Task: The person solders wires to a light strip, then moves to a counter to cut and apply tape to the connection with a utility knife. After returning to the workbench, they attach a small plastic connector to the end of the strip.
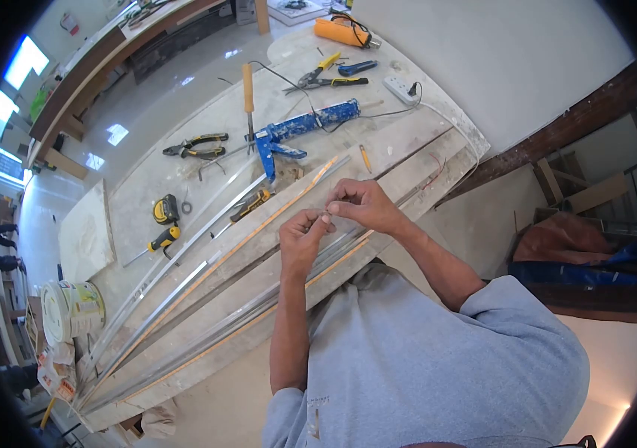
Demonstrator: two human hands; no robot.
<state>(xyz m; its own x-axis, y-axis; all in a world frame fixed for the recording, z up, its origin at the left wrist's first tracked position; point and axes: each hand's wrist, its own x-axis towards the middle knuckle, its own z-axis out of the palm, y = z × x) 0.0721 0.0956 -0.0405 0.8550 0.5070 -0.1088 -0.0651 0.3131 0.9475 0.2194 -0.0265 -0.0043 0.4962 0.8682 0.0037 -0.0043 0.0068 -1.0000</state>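
Note:
Over the near side of the workbench, my left hand (303,237) and my right hand (367,204) meet at the fingertips. Both are closed in a pinch around something small and thin, too tiny to name. Beneath and beside them run long metal strips (176,287), some with an orange line along them. A pencil stub (365,158) lies just beyond my right hand. To the left of my left hand is a yellow-and-black screwdriver (250,206). Farther back rests a blue caulking gun (307,127), its body spattered with white.
Pliers (197,145), a tape measure (165,210), another screwdriver (163,238), snips (314,75), a utility knife (357,68), an orange heat gun (344,32) and a power strip (400,89) with a cord lie on the bench. A white bucket (72,310) stands left; a wall borders the right.

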